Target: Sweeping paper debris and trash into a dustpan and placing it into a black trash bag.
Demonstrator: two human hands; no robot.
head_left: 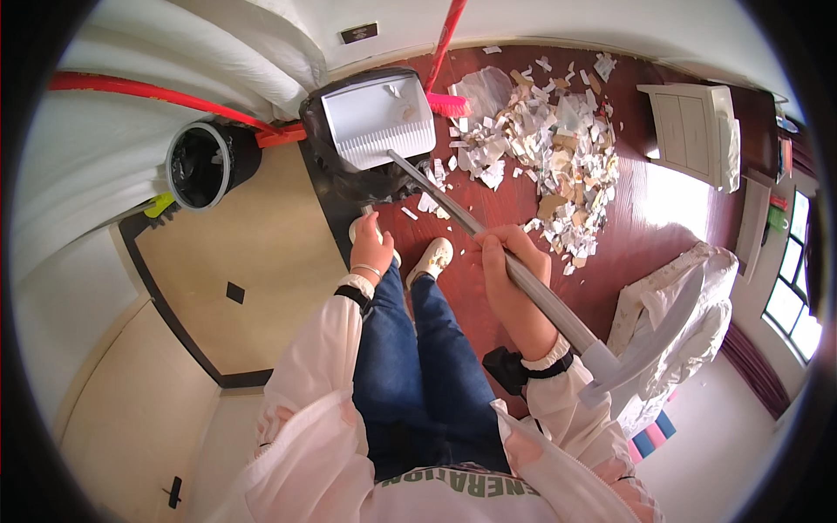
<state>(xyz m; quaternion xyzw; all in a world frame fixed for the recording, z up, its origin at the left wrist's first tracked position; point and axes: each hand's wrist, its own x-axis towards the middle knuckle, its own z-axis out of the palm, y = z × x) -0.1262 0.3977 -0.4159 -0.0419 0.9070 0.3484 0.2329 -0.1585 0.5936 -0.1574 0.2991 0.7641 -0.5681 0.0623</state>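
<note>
The right hand (516, 261) wraps the grey metal pole (453, 207) of a white plastic dustpan (377, 122), probably light, stiff, best held mid-pole, over a black plastic bag (366, 185). The left hand's (372, 250) grip is unclear.

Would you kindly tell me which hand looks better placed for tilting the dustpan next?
The right hand, I would judge: it grips the metal handle that runs to the pale grey dustpan. The left hand is off that handle, near the black bag; whether it holds anything is unclear.
</note>
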